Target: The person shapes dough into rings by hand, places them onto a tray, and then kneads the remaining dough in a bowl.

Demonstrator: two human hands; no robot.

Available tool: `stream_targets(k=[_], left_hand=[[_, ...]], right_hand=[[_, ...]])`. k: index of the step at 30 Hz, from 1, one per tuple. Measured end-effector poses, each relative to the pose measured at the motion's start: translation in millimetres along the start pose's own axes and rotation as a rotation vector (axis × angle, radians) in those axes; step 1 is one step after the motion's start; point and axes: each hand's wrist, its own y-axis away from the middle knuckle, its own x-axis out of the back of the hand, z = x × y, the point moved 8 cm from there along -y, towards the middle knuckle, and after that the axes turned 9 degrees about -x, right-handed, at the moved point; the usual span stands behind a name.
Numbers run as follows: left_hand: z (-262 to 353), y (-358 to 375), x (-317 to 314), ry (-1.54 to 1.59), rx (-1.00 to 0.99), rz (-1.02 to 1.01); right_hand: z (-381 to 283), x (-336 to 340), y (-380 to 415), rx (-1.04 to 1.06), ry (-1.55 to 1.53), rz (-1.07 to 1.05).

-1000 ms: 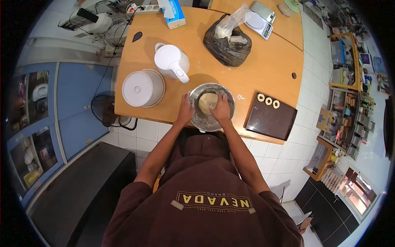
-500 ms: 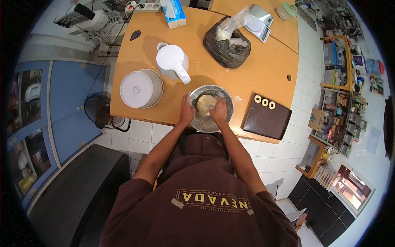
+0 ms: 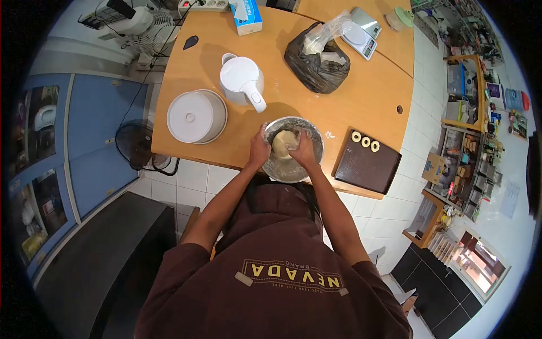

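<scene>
A metal bowl (image 3: 278,173) dusted with flour stands at the table's near edge. Inside it lies a rounded lump of pale dough (image 3: 283,142). My left hand (image 3: 259,148) grips the bowl's left rim, fingers bent over the edge. Reaching in from the right, my right hand (image 3: 305,150) has its fingers curled against the dough's right side, closed on part of it. Its fingertips are partly hidden. Three dough rings (image 3: 365,142) sit in a row at the far end of a dark baking tray (image 3: 366,166), to the right of the bowl.
Left of the bowl are a white lidded container (image 3: 191,117) and a white pitcher (image 3: 239,76). Farther back lie a black plastic bag (image 3: 316,70), a kitchen scale (image 3: 359,37) and a tissue box (image 3: 247,24). A fan (image 3: 135,144) stands beside the table's left edge.
The view has shifted slightly. My right hand's fingers have moved a little against the dough's right side. My left hand stays on the bowl's rim.
</scene>
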Motion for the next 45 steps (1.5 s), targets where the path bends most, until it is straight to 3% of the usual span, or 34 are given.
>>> stream_targets(k=[1, 4, 7, 10, 16, 22, 25, 28, 31, 37, 40, 45], left_hand=[[-3, -1, -1, -0.010, -0.011, -0.007], [-12, -2, -5, -0.016, 0.001, -0.028], [-17, -2, -4, -0.001, 0.068, -0.030], [-22, 1, -6, -0.034, 0.076, -0.006], [1, 6, -1, -0.117, 0.045, 0.043], [-24, 11, -8, -0.096, 0.106, 0.002], [-17, 13, -9, -0.080, 0.019, -0.021], [6, 8, -5, -0.082, -0.003, -0.008], [1, 8, -9, -0.080, 0.051, -0.013], [-12, 7, -13, -0.047, 0.070, 0.001], [-16, 7, -10, -0.052, 0.080, 0.061], [-17, 8, -15, -0.069, 0.205, 0.006]], right_hand=[[-2, 1, 1, 0.037, 0.059, 0.061], [20, -30, -6, 0.056, 0.203, -0.017], [-3, -21, -3, -0.041, 0.243, -0.162], [-14, -19, 8, -0.043, 0.352, -0.115], [-17, -21, 32, -0.113, 0.156, -0.150], [-17, -30, 59, 0.066, 0.248, -0.174], [-7, -18, 63, -0.033, 0.023, -0.103], [-14, 2, 48, 0.046, 0.097, 0.072], [8, -29, 32, -0.044, 0.226, -0.139], [4, -38, 32, -0.181, 0.360, -0.236], [-16, -37, 51, -0.020, 0.571, -0.216], [-27, -31, 71, 0.098, 0.604, -0.228]])
